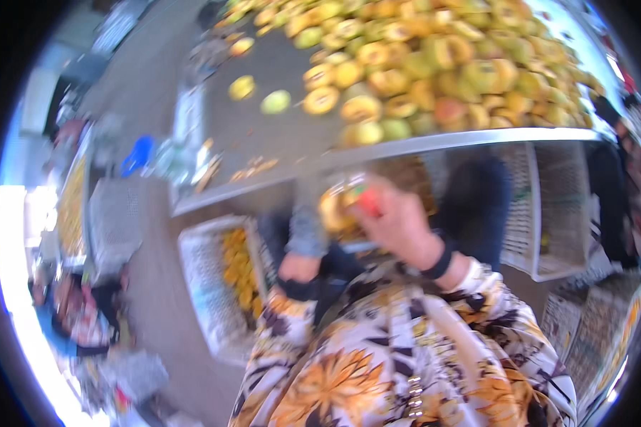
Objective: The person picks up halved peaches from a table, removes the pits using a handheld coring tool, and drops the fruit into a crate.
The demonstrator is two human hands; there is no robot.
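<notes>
The right hand (pixel 399 220) grips a red-and-green handle (pixel 369 202) against a yellow peach half (pixel 332 209), just below the table's (pixel 246 149) near edge. The left hand (pixel 309 220), blurred, is right beside that half; I cannot tell whether its fingers close on it. Peach halves (pixel 434 64) heap toward the table's near right corner. A white crate (pixel 201 281) with yellow pieces (pixel 241 267) stands below the near left corner.

Fruit-processing workshop, cut fruit (pixel 434 71) heaped on worktable (pixel 263 135), plastic crates (pixel 201 267)

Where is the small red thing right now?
In the head view, the small red thing is in the right hand, beside a yellow fruit, near the table edge.
</notes>
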